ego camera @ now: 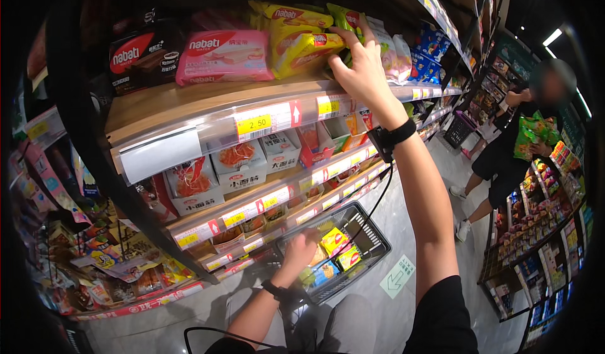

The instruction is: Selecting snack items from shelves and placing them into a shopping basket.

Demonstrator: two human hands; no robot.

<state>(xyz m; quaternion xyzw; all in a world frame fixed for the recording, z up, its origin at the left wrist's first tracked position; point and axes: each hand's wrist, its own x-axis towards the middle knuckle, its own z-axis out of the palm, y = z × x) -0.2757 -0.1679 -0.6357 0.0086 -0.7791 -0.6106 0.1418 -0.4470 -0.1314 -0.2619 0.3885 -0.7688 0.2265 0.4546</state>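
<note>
My right hand (360,65) reaches up to the top visible shelf, fingers spread over yellow Nabati wafer packs (307,49) and a green pack (346,18); whether it grips one is unclear. Left of these lie a pink Nabati wafer pack (224,57) and a black one (146,57). Low down, my left hand (302,249) is blurred over the left part of a dark plastic shopping basket (373,221); what it touches cannot be told. In the basket lie a yellow pack (334,240), a yellow-green pack (350,258) and a blue pack (325,272).
Boxed snacks (241,162) fill the shelf below, behind price rails (255,122). Paler bags and blue packs (427,53) stand further right. A person (510,141) holding green snack bags stands in the aisle, beside a display rack (534,212). A purple-rimmed basket (459,128) is beyond.
</note>
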